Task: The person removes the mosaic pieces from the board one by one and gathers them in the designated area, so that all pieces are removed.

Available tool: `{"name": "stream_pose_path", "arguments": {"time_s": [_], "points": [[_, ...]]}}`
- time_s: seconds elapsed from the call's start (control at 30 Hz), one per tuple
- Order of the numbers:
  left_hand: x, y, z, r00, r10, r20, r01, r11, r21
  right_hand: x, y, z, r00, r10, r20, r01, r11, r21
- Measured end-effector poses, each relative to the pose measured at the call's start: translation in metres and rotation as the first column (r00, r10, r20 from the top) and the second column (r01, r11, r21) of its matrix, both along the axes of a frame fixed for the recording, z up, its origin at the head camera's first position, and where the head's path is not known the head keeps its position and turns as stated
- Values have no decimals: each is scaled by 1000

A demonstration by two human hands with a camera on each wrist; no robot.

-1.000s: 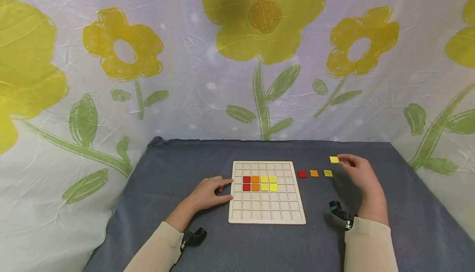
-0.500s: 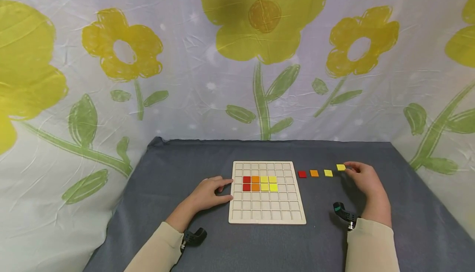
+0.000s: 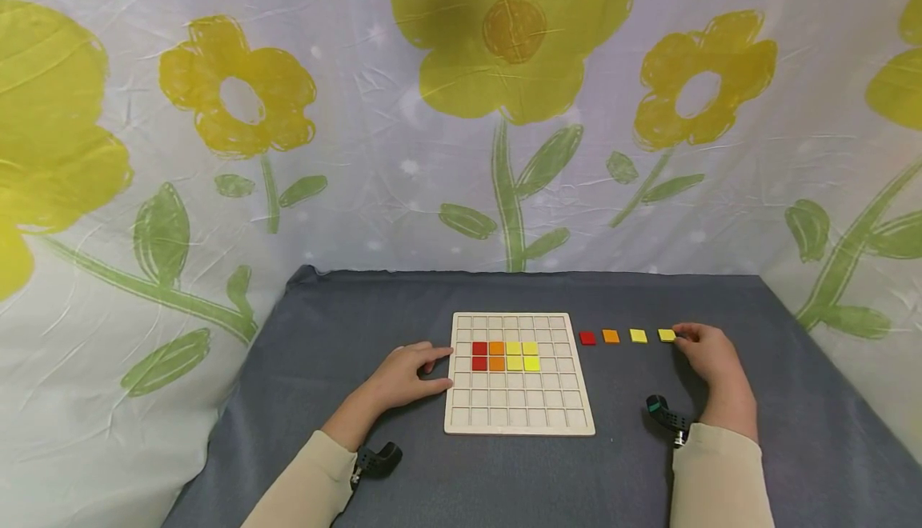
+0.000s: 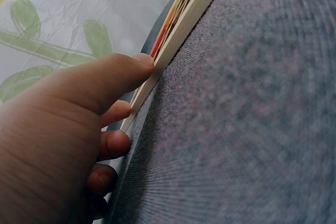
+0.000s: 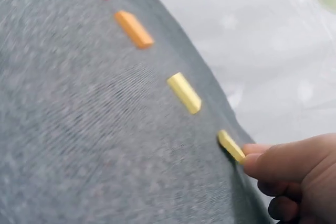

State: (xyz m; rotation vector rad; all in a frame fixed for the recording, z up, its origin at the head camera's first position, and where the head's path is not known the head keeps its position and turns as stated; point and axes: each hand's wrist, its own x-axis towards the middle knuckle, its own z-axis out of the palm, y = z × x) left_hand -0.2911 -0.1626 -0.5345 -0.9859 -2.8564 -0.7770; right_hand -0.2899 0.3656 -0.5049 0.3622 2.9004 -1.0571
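Observation:
My right hand (image 3: 711, 354) pinches a yellow tile (image 3: 666, 336) by its right edge, at the right end of a row. In the right wrist view that yellow tile (image 5: 231, 146) is between thumb and fingertip, at or just above the cloth; which of the two I cannot tell. Left of it lie another yellow tile (image 3: 638, 337), an orange tile (image 3: 611, 337) and a red tile (image 3: 587, 338). With thumb and index finger extended, my left hand (image 3: 399, 376) touches the left edge of a wooden grid board (image 3: 519, 418). Two rows of red, orange and yellow tiles sit in its cells.
Dark grey cloth (image 3: 519, 480) covers the table. A flower-print curtain (image 3: 360, 152) rises behind it and along both sides. Black wrist cameras, one by each sleeve (image 3: 720, 472), stick out low over the cloth.
Carrying the yellow tile, my right hand has moved right and down to the end of the row, level with the other tiles. The left hand and board have hardly moved.

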Motion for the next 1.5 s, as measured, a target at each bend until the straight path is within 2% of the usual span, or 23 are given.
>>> {"name": "stream_pose_path", "arguments": {"time_s": [0.23, 0.5, 0.73, 1.03, 1.5], "points": [[0, 0, 0, 1000, 7, 7, -7, 1000, -2, -2, -2, -4, 1000, -17, -16, 17, 999, 37], [0, 0, 0, 1000, 5, 0, -5, 1000, -8, 1, -1, 2, 1000, -9, -3, 9, 1000, -16], [0, 0, 0, 1000, 2, -8, -2, 1000, -18, 5, -9, 18, 999, 33, -43, -34, 999, -34], [1, 0, 0, 1000, 5, -8, -6, 1000, -13, 3, -36, 44, 986, 114, -125, -112, 993, 21], [1, 0, 1, 1000, 3, -11, -3, 1000, -19, 3, -79, 74, 937, 261, -234, -261, 965, 30]]}}
